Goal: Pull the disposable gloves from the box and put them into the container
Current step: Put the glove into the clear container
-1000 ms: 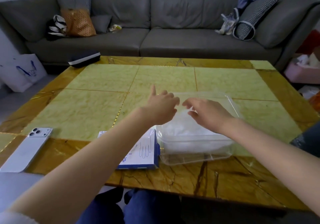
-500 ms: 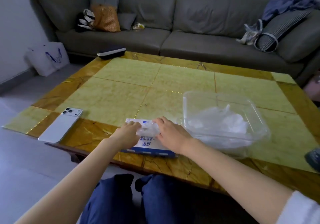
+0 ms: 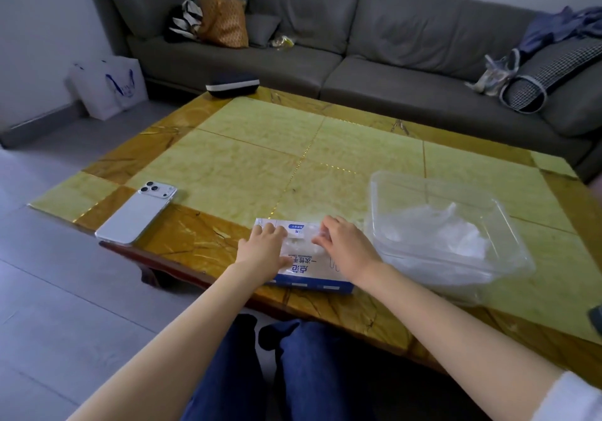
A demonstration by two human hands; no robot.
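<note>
Pull step: left hand (image 3: 264,245) lies flat and open on box (image 3: 314,272) at table (image 3: 260,147) edge, right hand (image 3: 346,248) pinches glove (image 3: 301,242) at the opening; next, probably lift it into container (image 3: 374,192) just right.

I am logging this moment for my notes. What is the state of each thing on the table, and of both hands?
glove box: lying flat, opening up, a glove showing.
container: lidless, gloves piled inside.
left hand: flat, pressing the glove box.
right hand: pinching the glove at the opening.
phone: face down.
</note>
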